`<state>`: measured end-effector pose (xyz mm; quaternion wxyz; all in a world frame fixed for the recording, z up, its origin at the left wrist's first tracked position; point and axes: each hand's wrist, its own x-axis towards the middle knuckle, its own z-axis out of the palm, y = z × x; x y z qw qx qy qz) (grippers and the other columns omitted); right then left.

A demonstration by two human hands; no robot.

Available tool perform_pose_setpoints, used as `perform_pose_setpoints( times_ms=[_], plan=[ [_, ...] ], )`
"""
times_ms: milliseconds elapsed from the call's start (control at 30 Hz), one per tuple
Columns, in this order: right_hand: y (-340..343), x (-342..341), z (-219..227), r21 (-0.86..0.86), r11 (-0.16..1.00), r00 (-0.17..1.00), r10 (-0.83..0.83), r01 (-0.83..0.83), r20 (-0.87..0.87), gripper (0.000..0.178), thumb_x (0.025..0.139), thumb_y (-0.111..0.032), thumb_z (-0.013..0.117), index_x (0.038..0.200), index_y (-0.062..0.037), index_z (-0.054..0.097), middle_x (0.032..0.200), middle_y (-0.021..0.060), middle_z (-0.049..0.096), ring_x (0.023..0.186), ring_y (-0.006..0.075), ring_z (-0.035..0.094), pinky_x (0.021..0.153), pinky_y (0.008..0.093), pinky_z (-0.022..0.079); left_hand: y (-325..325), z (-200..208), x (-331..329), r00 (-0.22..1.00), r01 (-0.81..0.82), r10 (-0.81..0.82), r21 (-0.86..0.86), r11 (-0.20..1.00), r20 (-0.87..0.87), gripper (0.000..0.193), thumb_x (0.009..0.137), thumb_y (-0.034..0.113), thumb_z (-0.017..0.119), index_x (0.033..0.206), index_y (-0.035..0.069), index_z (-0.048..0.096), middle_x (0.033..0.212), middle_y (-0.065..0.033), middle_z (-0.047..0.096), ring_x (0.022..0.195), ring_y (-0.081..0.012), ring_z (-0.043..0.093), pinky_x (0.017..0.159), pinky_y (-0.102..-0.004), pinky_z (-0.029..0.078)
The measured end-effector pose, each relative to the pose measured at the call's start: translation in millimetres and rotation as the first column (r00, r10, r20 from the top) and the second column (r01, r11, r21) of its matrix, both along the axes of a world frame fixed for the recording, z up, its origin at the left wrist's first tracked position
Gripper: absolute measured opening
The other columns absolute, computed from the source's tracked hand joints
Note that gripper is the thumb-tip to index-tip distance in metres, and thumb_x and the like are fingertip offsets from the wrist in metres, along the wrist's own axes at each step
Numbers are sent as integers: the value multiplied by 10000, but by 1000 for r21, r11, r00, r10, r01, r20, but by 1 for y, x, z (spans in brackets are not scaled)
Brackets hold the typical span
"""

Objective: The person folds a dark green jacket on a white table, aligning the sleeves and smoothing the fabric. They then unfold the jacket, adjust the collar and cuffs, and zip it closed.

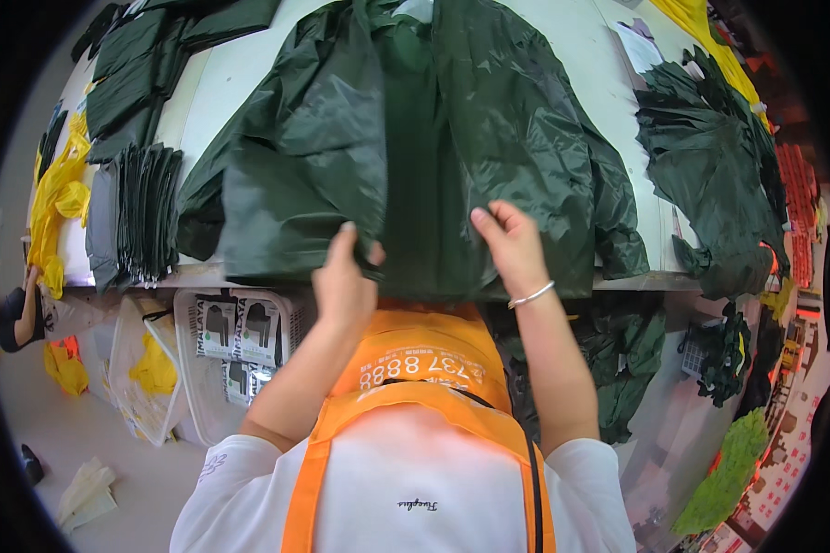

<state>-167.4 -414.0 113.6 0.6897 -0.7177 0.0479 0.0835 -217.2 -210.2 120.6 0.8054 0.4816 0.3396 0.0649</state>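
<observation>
A dark green, shiny raincoat jacket [526,138] lies spread on the white table, its front parted down the middle and its collar at the far side. Both sleeves stretch out to the sides. My left hand [346,276] pinches the lower front edge of the left panel. On the other panel's front edge, my right hand [512,241], with a bangle at the wrist, is closed between thumb and fingers. The hem hangs slightly over the near table edge, in front of my orange apron [415,355].
Folded dark green garments [134,212] are stacked on the left, beside yellow material [60,198]. More dark green garments [701,157] lie to the right. Below the table are a white basket [207,405] with printed packages and hanging dark fabric [618,359]. Another person's arm [29,309] shows at far left.
</observation>
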Motion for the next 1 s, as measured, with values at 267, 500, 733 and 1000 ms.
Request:
perform_pose_setpoints(
  times_ms=[267,500,733,1000],
  plan=[
    [11,-40,-91,-71,995,957,42,-65,-286,122,878,-112,559,926,-1,547,792,50,586,713,121,507,652,260,411,-46,-107,20,775,415,-572,-467,781,-267,244,839,307,677,918,102,571,719,6,508,548,-112,384,513,-237,301],
    [-13,-51,-92,-819,503,957,-69,276,280,200,803,-168,612,944,-32,573,887,164,582,870,355,558,756,456,443,-56,-105,32,781,379,-530,-422,823,-330,153,774,167,722,851,99,609,709,8,537,563,-98,424,487,-241,343],
    [35,-59,-83,-881,472,957,237,38,168,149,746,-168,663,802,-42,608,874,115,556,867,291,561,715,396,500,-67,-134,31,823,353,-486,-408,842,-292,124,794,125,723,842,38,649,814,-46,637,714,-142,590,642,-277,468],
    [8,-45,-98,25,999,801,-3,22,-599,182,767,-174,753,761,-16,662,673,37,639,586,115,591,536,238,488,-65,-132,26,837,366,-442,-270,891,-324,127,805,149,722,731,105,629,630,45,514,530,-70,402,498,-235,283]
  ],
)
